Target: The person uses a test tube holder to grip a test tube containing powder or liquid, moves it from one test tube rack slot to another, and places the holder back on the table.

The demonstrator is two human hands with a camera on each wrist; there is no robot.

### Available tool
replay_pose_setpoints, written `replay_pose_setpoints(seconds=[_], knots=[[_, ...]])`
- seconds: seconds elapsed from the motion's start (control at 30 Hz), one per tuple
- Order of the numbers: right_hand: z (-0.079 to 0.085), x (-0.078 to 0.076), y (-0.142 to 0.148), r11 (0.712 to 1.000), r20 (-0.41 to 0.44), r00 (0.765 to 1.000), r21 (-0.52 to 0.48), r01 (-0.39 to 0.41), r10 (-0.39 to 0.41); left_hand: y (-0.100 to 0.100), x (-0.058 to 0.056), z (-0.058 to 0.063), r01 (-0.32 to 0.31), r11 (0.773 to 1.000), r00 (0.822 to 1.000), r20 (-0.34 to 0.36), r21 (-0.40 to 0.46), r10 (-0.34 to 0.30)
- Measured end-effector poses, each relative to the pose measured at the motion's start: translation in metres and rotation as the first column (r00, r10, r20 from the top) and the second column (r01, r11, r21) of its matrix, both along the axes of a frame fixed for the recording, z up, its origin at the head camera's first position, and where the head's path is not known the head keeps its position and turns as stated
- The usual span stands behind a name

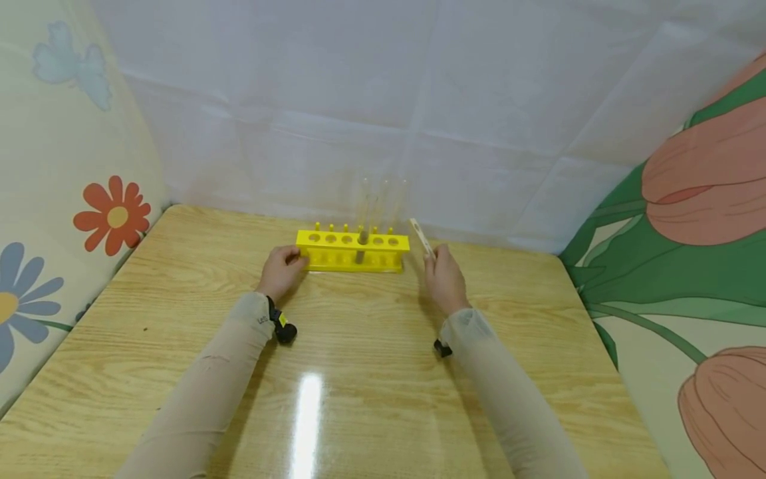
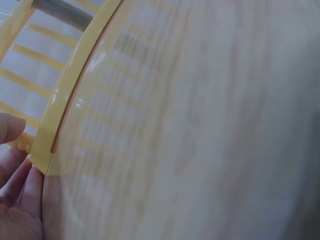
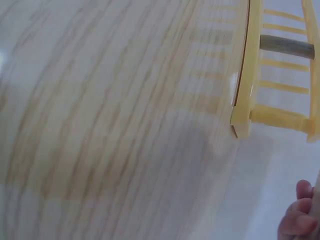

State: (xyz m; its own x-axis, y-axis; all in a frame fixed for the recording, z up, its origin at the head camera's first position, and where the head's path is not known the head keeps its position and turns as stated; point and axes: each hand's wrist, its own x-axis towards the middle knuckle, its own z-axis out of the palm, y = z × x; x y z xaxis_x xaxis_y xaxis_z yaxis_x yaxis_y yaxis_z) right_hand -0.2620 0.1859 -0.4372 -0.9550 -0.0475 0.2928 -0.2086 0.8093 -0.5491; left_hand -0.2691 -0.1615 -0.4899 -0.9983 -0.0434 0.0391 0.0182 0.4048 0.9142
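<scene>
A yellow test tube rack (image 1: 353, 267) stands on the table, with a row of round holes and a row of pegs behind them. My left hand (image 1: 281, 271) grips its left end; in the left wrist view the thumb and fingers (image 2: 31, 192) lie around the end post. One glass test tube (image 1: 361, 255) with dark grey contents stands upright in a hole right of the middle. Clear tubes (image 1: 399, 199) rise at the pegs behind. Just right of the rack, my right hand (image 1: 447, 278) holds a pale wooden test tube clamp (image 1: 421, 234), its far end tilted up and left, apart from the tubes.
The wood-grain table (image 1: 359, 412) reaches back to a white sheet (image 1: 335, 120). Flower-printed cloths flank it, one on the left (image 1: 42, 199) and one on the right (image 1: 634, 332). Light glares off the tabletop near the front.
</scene>
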Motion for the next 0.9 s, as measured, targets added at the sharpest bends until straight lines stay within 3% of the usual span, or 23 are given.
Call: replay_pose_setpoints(seconds=[0.5,0.9], knots=[[0.005,0.007,-0.008,0.999,-0.153,0.987,0.015,-0.038,0.040,-0.001,0.000,-0.002,0.014,1.000,1.000,-0.019,0.006,-0.013],[0.012,0.010,-0.014,0.997,-0.209,0.975,0.004,-0.075,0.074,-0.002,-0.002,-0.006,0.012,1.000,1.000,0.000,0.002,-0.012]])
